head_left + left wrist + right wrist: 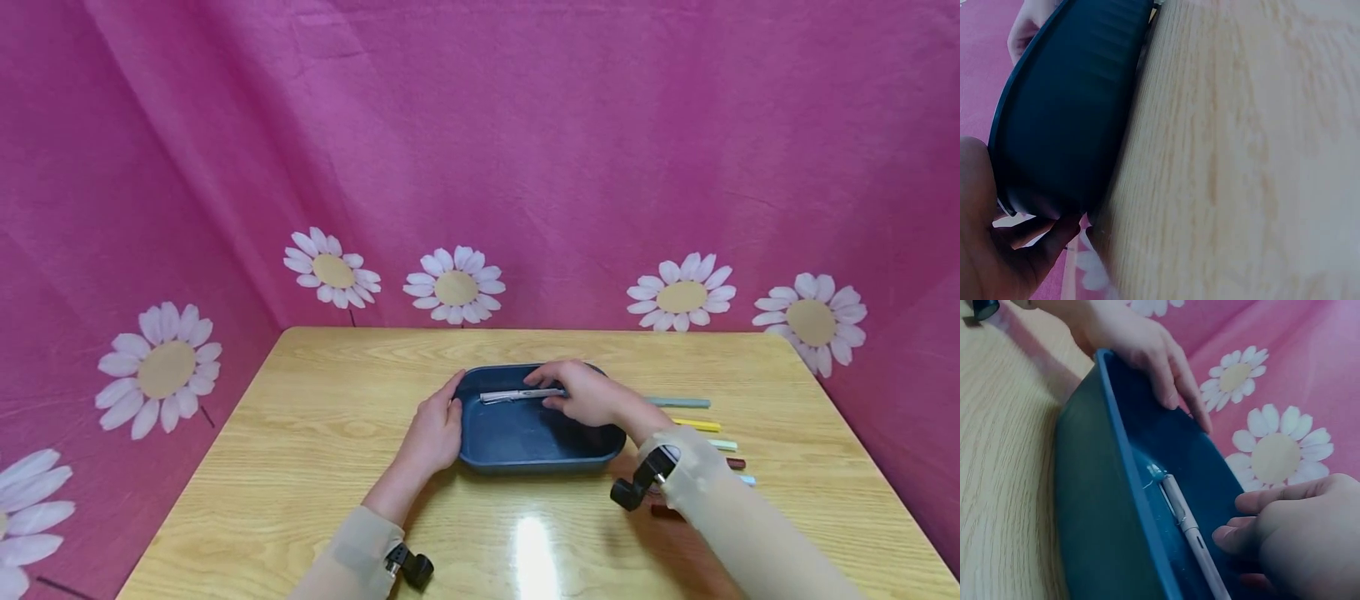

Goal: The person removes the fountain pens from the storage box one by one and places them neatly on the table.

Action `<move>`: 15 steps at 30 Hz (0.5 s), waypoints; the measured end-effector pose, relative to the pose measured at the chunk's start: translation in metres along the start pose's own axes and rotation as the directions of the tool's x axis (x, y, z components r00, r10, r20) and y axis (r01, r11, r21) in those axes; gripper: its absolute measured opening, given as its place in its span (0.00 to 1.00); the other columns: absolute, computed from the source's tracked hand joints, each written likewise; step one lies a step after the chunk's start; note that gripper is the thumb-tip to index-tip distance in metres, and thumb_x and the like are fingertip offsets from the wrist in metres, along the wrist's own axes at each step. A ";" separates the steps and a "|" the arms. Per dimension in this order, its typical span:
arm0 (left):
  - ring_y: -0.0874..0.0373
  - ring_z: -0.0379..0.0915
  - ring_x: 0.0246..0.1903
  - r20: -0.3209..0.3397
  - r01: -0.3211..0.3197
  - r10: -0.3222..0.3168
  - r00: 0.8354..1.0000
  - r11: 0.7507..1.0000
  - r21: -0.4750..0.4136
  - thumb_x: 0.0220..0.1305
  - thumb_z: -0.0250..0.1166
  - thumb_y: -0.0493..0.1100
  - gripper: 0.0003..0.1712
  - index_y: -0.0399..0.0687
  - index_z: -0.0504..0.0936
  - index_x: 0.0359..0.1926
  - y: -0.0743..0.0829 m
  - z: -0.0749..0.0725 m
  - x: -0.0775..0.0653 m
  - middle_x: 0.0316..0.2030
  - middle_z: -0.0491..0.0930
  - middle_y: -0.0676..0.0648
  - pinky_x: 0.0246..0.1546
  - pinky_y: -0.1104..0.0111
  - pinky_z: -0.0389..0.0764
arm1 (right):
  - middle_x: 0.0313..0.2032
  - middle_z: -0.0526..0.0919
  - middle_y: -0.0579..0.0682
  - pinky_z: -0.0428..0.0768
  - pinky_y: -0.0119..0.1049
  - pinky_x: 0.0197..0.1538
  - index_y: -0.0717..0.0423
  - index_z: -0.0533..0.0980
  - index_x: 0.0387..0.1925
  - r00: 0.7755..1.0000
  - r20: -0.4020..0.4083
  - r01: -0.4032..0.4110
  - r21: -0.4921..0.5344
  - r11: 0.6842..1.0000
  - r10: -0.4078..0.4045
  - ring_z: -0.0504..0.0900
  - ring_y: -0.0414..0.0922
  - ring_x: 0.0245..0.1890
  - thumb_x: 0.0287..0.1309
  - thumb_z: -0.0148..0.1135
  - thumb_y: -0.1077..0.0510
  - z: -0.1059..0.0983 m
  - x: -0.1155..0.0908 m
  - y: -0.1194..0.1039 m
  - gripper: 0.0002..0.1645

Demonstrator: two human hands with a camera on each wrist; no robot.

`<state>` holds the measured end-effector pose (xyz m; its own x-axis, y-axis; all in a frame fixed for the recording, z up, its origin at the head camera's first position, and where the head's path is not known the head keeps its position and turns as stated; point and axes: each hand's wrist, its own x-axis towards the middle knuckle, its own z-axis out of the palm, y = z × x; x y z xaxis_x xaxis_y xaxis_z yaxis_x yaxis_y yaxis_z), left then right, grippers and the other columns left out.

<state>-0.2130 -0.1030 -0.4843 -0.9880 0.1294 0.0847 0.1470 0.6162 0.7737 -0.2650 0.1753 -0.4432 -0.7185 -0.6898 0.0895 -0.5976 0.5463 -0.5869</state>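
Note:
A dark blue rectangular tray (536, 461) with raised walls and rounded corners stands on the wooden table. At its left end my left hand (435, 432) grips the wall, thumb at the rim and fingers along the outside, as the left wrist view (1007, 250) also shows. A pale silver capped pen (517, 396) with a clip lies inside, close to the far wall. My right hand (588, 396) reaches in over the tray's right part, its fingers loosely bent and spread. In the right wrist view those fingertips (1225, 537) are beside the pen (1194, 537), apart from it.
Right of the tray, partly under my right forearm, several slim pens lie in a column, among them a grey-green one (686, 403), a yellow one (697, 425) and a dark red one (737, 463). A pink curtain (525, 167) with daisies hangs behind the table.

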 end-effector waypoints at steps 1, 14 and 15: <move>0.44 0.63 0.75 -0.004 -0.001 0.001 1.000 1.000 0.000 0.85 0.46 0.39 0.29 0.49 0.63 0.82 0.000 0.000 0.000 0.75 0.68 0.39 0.75 0.49 0.64 | 0.54 0.86 0.60 0.81 0.57 0.60 0.67 0.80 0.61 1.000 0.005 -0.003 -0.004 1.000 0.003 0.84 0.59 0.55 0.67 0.65 0.73 0.001 0.002 0.001 0.22; 0.44 0.65 0.74 -0.025 -0.029 0.029 0.999 1.000 0.006 0.84 0.47 0.38 0.29 0.48 0.64 0.82 0.001 0.000 -0.001 0.74 0.69 0.39 0.74 0.50 0.65 | 0.54 0.86 0.55 0.82 0.51 0.61 0.62 0.82 0.61 0.992 0.079 -0.092 -0.087 0.992 0.099 0.84 0.52 0.57 0.67 0.67 0.70 0.015 0.016 0.001 0.21; 0.43 0.65 0.73 -0.027 -0.036 0.036 0.999 0.999 0.007 0.84 0.47 0.38 0.29 0.48 0.64 0.81 0.000 -0.001 0.000 0.74 0.69 0.38 0.74 0.49 0.65 | 0.54 0.86 0.55 0.82 0.51 0.60 0.63 0.82 0.60 0.992 0.082 -0.089 -0.090 0.992 0.096 0.84 0.52 0.56 0.67 0.67 0.70 0.016 0.017 0.000 0.21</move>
<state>-0.2126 -0.1035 -0.4837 -0.9830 0.1302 0.1294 0.1825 0.6167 0.7657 -0.2720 0.1560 -0.4545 -0.7411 -0.6706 -0.0338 -0.5609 0.6460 -0.5178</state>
